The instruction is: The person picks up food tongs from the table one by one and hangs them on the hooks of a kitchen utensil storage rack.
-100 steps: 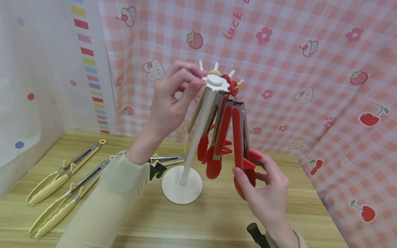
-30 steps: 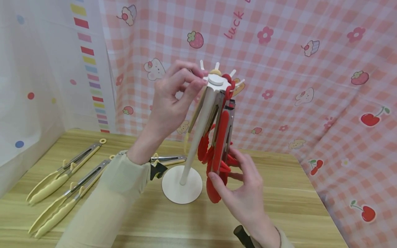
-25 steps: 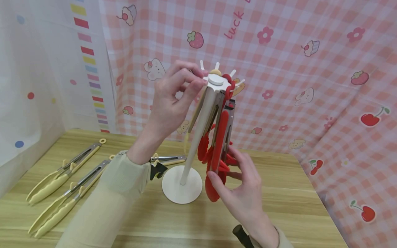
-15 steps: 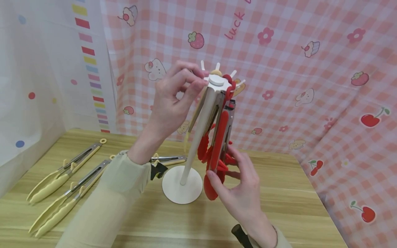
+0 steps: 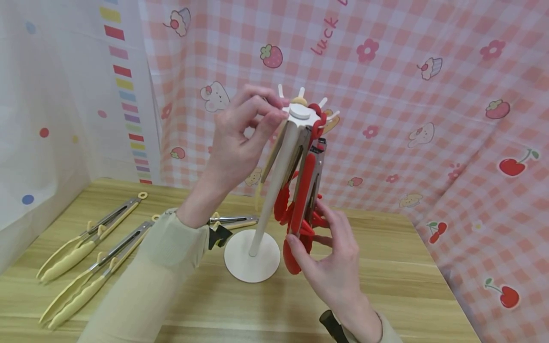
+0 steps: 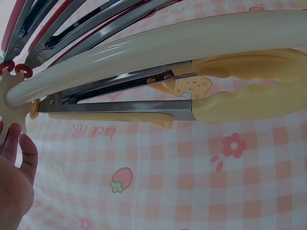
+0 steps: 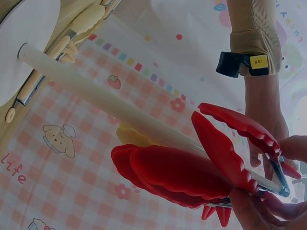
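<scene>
A white stand with a round base [image 5: 252, 267], a pole [image 5: 271, 200] and a pronged top disc [image 5: 300, 113] stands upright. My left hand [image 5: 242, 138] pinches the edge of that disc between thumb and fingers. My right hand [image 5: 336, 267] grips red tongs [image 5: 303, 195] low down, by their silicone heads; their upper end is just below the disc's right side. In the right wrist view the held tongs' jaws [image 7: 218, 148] are spread. Other red tongs [image 7: 177, 172] hang close beside them. Yellow tongs [image 6: 249, 101] hang on the pole's other side.
Two yellow tongs [image 5: 92, 238] [image 5: 98, 274] lie on the wooden table [image 5: 386, 295] at left. Another pair of yellow tongs [image 5: 235, 220] lies behind the stand's base, partly hidden by my left wrist. A checkered cloth [image 5: 386, 157] hangs behind the table.
Over about three seconds, my right hand has moved the red tongs leftward, close to the other hanging tongs and the pole. In the last second they shift only slightly. My left hand stays put.
</scene>
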A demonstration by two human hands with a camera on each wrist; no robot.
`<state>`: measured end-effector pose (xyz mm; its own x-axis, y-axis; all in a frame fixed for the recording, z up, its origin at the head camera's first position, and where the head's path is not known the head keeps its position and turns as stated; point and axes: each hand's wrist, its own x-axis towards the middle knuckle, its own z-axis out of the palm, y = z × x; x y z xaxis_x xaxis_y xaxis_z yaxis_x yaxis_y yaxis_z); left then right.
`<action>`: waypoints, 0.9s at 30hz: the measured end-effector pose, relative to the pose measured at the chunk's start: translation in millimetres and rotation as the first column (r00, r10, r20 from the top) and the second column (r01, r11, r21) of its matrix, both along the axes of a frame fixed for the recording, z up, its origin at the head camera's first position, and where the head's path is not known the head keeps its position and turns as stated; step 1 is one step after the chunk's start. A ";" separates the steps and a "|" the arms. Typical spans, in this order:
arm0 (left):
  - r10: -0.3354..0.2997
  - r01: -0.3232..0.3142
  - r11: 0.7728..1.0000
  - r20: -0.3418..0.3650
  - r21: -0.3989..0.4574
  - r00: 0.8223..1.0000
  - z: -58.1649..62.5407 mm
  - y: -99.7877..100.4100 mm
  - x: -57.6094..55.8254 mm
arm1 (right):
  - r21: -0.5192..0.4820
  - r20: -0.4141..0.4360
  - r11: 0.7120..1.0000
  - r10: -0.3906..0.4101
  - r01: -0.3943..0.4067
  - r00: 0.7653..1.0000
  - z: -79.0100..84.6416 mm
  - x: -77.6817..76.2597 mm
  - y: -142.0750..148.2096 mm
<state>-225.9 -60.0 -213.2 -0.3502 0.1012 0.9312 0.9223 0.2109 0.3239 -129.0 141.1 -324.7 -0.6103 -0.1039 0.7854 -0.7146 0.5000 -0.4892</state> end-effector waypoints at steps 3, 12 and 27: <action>0.001 -0.001 1.000 -0.001 -0.001 1.000 -0.1 0.1 -0.1 | 0.000 -0.007 1.000 0.001 -0.001 1.000 -0.1 -0.4 -0.1; -0.002 0.002 1.000 -0.010 -0.003 1.000 -0.4 0.5 -0.5 | 0.019 -0.030 0.999 -0.031 0.031 0.999 -0.9 -1.4 -1.8; -0.025 0.025 1.000 -0.031 -0.004 0.999 -1.1 -0.1 -2.8 | 0.058 -0.072 0.995 -0.077 0.081 0.994 -2.6 -3.2 -4.3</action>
<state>-228.7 -60.1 -214.3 -0.3186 0.1129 0.9411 0.9369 0.1883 0.2946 -132.2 136.8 -327.3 -0.5627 -0.1068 0.8197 -0.7030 0.5836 -0.4066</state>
